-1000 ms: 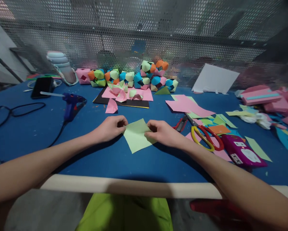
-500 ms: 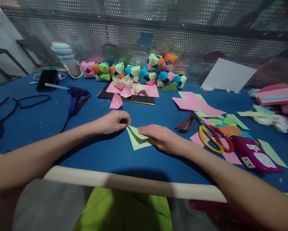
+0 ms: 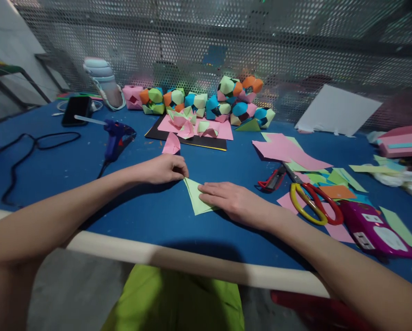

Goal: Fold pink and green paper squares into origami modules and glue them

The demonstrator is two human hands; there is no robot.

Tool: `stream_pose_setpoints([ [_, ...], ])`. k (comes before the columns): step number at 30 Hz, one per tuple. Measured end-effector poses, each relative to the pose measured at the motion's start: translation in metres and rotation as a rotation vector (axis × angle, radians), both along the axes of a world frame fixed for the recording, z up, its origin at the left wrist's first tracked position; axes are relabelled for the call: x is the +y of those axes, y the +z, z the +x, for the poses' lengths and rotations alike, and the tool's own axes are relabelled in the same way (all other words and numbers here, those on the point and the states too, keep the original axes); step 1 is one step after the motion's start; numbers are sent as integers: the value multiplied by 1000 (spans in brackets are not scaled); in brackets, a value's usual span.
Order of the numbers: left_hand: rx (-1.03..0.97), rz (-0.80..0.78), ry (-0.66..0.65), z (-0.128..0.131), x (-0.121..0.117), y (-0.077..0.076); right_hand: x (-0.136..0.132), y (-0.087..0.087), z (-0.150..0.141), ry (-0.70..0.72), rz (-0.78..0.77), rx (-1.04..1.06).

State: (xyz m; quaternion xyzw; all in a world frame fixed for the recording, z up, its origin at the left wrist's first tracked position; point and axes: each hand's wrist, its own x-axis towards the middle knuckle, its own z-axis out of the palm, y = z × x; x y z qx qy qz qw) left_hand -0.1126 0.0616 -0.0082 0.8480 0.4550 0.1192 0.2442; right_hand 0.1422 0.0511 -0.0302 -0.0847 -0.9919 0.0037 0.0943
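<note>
A light green paper (image 3: pixel 196 200) lies folded into a triangle on the blue table (image 3: pixel 150 216). My left hand (image 3: pixel 164 168) pinches the paper's top corner with its fingers closed. My right hand (image 3: pixel 230 200) lies flat on the paper's right side, fingers stretched out and pressing it down. A small folded pink piece (image 3: pixel 171 144) sits just beyond my left hand.
A blue glue gun (image 3: pixel 117 136) with its black cord lies at the left, a phone (image 3: pixel 76 109) and a bottle (image 3: pixel 104 82) behind it. Folded paper balls (image 3: pixel 226 99) line the mesh wall. Scissors (image 3: pixel 312 202), pink sheets (image 3: pixel 288 151), a purple pack (image 3: pixel 374 228) and scraps lie to the right.
The green sheet, held as an open square a second ago, is now folded over into a triangle. My right hand has gone from pinching its edge to pressing flat on it.
</note>
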Motion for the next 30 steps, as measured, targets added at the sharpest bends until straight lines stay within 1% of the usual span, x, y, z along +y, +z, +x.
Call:
stream_pose_setpoints([
  [7, 2, 13, -12, -1, 1, -1, -4, -1, -2, -24, 33, -40],
  [17, 36, 19, -26, 0, 2, 0, -8, -1, -4, -14, 116, -20],
  [30, 51, 29, -46, -1, 2, 1, -11, -4, -6, -17, 163, -25],
])
